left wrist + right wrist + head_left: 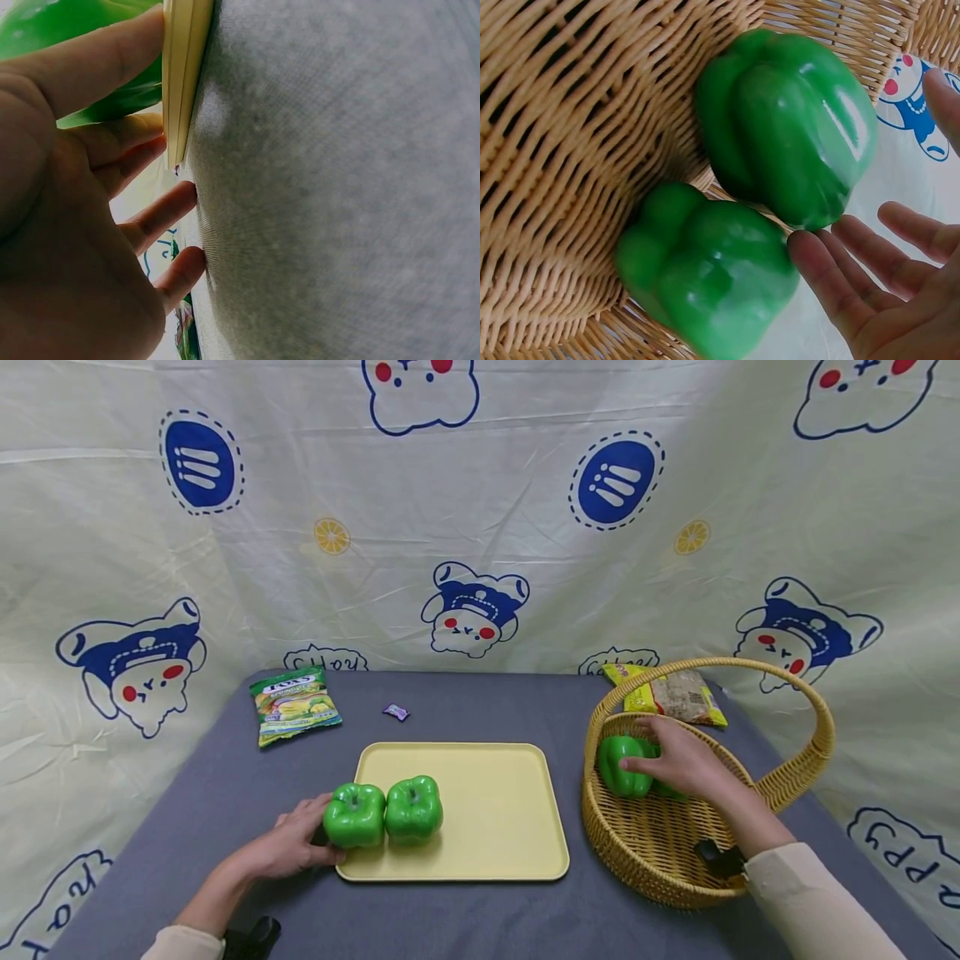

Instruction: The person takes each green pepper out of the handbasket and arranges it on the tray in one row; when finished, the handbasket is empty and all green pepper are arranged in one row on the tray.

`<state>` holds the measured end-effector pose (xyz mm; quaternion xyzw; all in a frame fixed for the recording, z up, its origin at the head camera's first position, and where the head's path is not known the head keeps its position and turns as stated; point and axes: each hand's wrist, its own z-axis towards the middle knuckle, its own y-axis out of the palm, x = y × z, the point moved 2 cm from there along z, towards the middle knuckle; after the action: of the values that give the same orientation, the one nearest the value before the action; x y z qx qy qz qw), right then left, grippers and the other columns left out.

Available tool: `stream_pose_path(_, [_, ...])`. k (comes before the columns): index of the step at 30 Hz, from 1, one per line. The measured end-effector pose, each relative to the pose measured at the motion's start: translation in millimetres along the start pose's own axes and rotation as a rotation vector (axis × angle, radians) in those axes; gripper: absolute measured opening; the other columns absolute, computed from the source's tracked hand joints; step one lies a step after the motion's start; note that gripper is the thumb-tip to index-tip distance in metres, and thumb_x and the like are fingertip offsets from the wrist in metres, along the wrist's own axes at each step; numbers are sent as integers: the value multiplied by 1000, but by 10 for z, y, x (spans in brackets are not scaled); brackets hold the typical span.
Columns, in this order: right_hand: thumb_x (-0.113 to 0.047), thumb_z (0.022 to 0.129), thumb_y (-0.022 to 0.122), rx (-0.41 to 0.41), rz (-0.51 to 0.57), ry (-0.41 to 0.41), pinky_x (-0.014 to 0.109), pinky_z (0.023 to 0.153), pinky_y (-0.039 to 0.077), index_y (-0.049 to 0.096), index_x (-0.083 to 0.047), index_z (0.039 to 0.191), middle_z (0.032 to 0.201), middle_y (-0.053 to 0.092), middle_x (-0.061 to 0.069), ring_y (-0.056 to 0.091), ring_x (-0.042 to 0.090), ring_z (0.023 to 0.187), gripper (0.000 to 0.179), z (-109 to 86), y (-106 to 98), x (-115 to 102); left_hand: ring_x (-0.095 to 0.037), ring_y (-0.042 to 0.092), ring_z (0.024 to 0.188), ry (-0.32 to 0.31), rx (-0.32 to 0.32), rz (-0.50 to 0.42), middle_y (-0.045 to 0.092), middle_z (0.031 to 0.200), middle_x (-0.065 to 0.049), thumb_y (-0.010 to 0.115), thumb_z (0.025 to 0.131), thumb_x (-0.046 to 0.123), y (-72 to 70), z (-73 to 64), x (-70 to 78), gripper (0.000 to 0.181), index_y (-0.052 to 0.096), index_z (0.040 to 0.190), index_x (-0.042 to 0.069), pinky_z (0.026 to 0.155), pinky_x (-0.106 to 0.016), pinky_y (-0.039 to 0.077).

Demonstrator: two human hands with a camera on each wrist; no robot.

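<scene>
Two green bell peppers stand side by side on a pale yellow tray (498, 810), the left pepper (355, 815) near its left edge and the right pepper (414, 810) close against it. My left hand (294, 841) is at the tray's left side, its thumb (105, 64) against the rim with the fingers extended. Inside a wicker basket (637, 860), two more green peppers lean together: an upper pepper (787, 127) and a lower pepper (712, 270). Over them reaches my right hand (684, 762), fingers spread and fingertips (810, 255) at the peppers; contact is hard to tell.
The basket's tall handle (795, 768) arches over its right side. Behind the basket lies a yellow snack bag (675, 696). A green snack packet (295, 705) and a small purple wrapped sweet (396, 712) lie at the back left of the grey tablecloth (465, 918).
</scene>
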<state>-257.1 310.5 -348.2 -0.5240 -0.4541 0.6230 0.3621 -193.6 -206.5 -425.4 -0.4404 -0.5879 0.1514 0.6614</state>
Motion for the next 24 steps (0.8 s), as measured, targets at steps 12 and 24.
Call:
stream_pose_path(12, [-45,81,70,9,-18,-33,57,91,41,47,4,132,130,51,29,49,46,116,74,3,48,32,-40,37,126,16,4,8,42,141,-21,77,73,35,-6,-11,32,84,39,140,0,90,-60,26])
stream_pose_path(24, [-50,80,69,0,52,-66,55,88,42,51,0,130,130,50,26,48,43,117,73,-27,77,82,-42,33,128,-9,-17,-21,39,143,-22,77,74,35,-8,-1,15,86,37,141,0,92,-65,22])
